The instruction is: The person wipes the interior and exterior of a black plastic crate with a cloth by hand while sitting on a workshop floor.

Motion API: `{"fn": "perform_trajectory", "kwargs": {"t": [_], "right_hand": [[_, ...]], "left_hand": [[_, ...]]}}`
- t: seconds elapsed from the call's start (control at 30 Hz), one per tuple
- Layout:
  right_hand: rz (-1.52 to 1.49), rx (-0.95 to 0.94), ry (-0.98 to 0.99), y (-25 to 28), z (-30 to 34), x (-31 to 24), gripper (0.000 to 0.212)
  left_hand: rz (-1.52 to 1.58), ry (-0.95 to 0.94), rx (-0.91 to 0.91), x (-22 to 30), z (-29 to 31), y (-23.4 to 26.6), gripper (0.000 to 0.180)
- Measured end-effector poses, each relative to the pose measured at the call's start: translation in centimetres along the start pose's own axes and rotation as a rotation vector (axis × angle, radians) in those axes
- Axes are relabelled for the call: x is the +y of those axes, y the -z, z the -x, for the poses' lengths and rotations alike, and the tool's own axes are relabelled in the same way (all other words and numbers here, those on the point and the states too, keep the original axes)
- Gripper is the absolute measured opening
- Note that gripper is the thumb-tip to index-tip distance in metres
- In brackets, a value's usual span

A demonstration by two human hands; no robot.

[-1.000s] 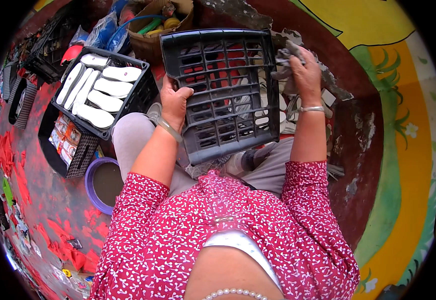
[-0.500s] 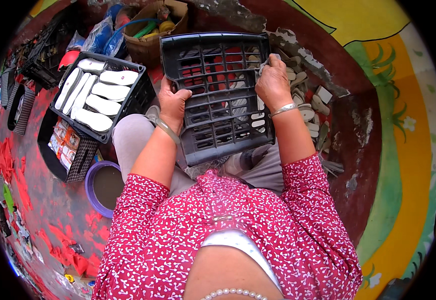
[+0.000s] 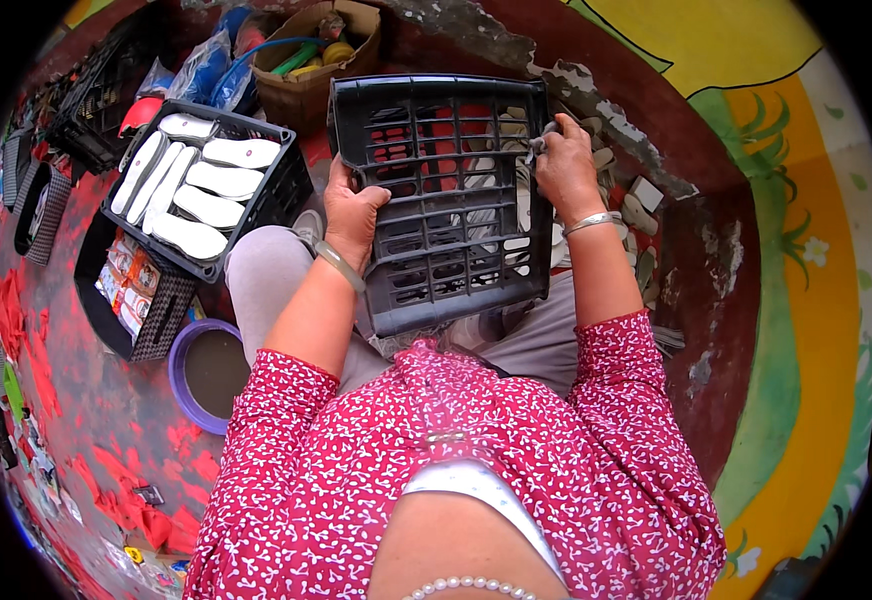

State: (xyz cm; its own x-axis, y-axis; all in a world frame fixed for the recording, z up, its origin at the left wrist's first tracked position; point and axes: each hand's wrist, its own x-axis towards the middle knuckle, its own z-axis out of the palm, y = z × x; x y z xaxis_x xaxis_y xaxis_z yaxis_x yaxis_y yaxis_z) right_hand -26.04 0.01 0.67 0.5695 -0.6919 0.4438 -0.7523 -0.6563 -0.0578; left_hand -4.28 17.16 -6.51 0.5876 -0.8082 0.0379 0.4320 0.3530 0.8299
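Observation:
A black plastic crate (image 3: 446, 312) is tilted up in front of me above my lap, its slatted grid facing me. My left hand (image 3: 353, 215) is closed round its left rim, thumb on the near side. My right hand (image 3: 568, 172) is at the crate's right edge, fingers pinching a small greyish rag (image 3: 538, 146). Through the slats I see red and pale shapes, partly hidden. Pale shoe soles (image 3: 640, 214) lie in a pile beyond my right hand.
Left of my knee, another black crate (image 3: 214, 262) holds stacked white insoles (image 3: 224, 180). Near it are a checkered basket (image 3: 161, 325) with packets, a purple basin (image 3: 182, 388) of murky water and a cardboard box (image 3: 291, 100). A painted wall (image 3: 756, 370) curves along the right.
The crate has shifted slightly right and down. My right hand has moved outward and down along its right edge with the rag; my left hand keeps its hold.

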Motion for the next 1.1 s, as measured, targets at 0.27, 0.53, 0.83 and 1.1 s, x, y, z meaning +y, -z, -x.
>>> {"fn": "perform_trajectory", "kwargs": {"t": [0.27, 0.53, 0.83, 1.1], "right_hand": [[-0.212, 0.091, 0.123, 1.4, -1.6, 0.9, 0.032], [0.159, 0.026, -0.027, -0.6, -3.2, -2.1, 0.035], [0.089, -0.061, -0.314, -0.9, -3.2, -4.6, 0.02], [-0.049, -0.318, -0.282, 2.6, 1.7, -2.4, 0.023]], "left_hand": [[0.01, 0.023, -0.002, 0.6, -0.5, -0.3, 0.057], [-0.002, -0.029, 0.038, 0.3, -0.7, -0.8, 0.056], [-0.03, -0.128, 0.095, -0.3, -0.6, -1.8, 0.055], [-0.02, -0.119, 0.126, -0.4, -1.6, -1.2, 0.057]]}}
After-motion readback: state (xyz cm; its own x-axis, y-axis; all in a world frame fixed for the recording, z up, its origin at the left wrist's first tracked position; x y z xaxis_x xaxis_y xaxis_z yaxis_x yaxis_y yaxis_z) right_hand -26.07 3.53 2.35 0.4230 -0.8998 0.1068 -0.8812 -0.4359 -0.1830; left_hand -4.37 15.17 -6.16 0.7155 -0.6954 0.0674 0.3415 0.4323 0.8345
